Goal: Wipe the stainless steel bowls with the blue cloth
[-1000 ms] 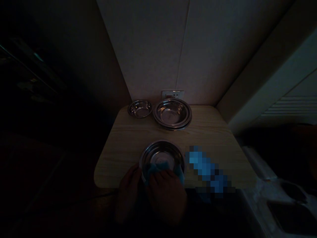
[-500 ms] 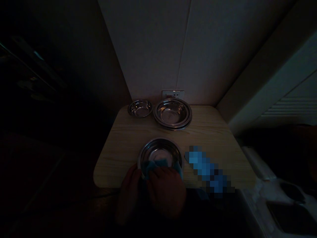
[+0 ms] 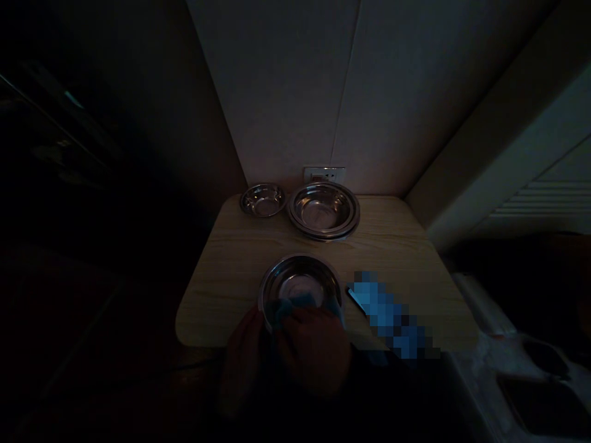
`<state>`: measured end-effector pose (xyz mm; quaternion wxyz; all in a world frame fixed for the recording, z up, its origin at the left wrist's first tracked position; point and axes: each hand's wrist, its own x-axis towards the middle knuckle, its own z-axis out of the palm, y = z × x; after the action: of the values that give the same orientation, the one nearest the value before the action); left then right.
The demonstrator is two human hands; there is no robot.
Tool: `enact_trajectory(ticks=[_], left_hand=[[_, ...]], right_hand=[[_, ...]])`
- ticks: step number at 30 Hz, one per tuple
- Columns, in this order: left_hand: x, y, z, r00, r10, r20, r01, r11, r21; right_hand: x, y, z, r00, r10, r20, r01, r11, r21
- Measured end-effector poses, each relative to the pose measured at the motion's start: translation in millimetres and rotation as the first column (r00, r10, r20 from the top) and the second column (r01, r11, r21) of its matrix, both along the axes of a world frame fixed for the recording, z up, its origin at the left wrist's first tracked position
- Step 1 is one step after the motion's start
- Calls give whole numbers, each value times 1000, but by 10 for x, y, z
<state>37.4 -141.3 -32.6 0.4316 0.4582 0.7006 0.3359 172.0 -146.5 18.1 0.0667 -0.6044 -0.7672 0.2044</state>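
Note:
A round steel bowl (image 3: 302, 284) sits near the front edge of the small wooden table (image 3: 221, 264). My left hand (image 3: 244, 347) grips its near-left rim, with the fingertips at the outer side. Across the near side of the bowl, my right hand (image 3: 314, 347) is closed on a blue cloth (image 3: 295, 303), which presses against the inside of the bowl. Parts of the cloth stick out past the fingers on both sides. Most of the near rim is hidden behind the right hand, and the light is dim.
At the back stand a small steel bowl (image 3: 263, 201) and a stack of larger steel bowls (image 3: 323, 212), close to a wall socket (image 3: 323, 174). A blurred-out phone-like object (image 3: 385, 317) with a lit screen lies at the front right. A white-topped surface (image 3: 480, 381) is beyond the table's right side.
Very little differs. The bowl, cloth and hands keep about the same places, and the whole view has shifted slightly.

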Motion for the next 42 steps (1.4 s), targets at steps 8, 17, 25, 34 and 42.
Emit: enact_trajectory(ticks=[8,17,25,34,42], left_hand=[[24,-21,31,999,42,23,-38,990,-136],[89,5,177,998,-4,56,12,990,-139],[85,-22,173,1000,19,-1,-19,986,-166],[119,-39,240,997,-33,-73,16,974,-224],[142,-69,248,995,-89,-52,80,986,-146]], right_hand=[[-60,103,50,999,-42,22,43,998,-46],[56,109,64,999,42,13,-41,998,-37],[35,155,69,1000,15,21,-14,998,-66],[31,217,36,999,17,37,-14,997,-74],[89,221,78,998,62,21,-58,990,-131]])
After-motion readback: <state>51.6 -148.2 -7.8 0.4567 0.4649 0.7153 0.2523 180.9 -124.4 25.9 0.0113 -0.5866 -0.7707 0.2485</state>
